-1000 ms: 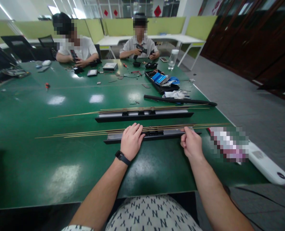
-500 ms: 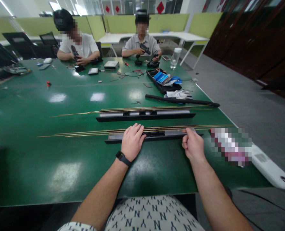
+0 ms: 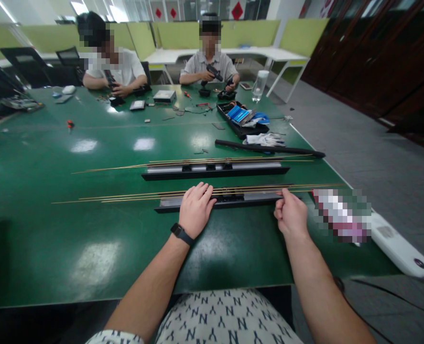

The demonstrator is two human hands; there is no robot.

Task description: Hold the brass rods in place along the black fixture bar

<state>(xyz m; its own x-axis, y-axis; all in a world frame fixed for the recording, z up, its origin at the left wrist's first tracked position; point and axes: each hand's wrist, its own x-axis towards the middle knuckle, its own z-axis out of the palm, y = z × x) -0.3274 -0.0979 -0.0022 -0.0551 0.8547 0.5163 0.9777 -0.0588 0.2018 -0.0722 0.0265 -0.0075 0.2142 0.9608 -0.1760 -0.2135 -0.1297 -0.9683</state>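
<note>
My left hand [image 3: 195, 209] lies flat, fingers stretched out, on the near black rail [image 3: 168, 204] and on the thin brass rods [image 3: 125, 196] that run along it. My right hand [image 3: 290, 213] is closed in a pinch at the rail's right end, where the brass rods pass under its fingertips. A second black rail [image 3: 215, 169] with its own brass rods [image 3: 118, 167] lies parallel a little further back on the green table [image 3: 71, 248].
A long black bar [image 3: 269, 148] and white gloves [image 3: 264, 139] lie beyond the far rail. A black tray [image 3: 229, 119] with blue packets sits behind them. A white device [image 3: 398, 248] rests at the table's right edge. Two people work with tools at the far end.
My right hand has slid slightly to the right along the rail's end. The brass rods by the near rail have shifted a little to the right. My left hand stays put.
</note>
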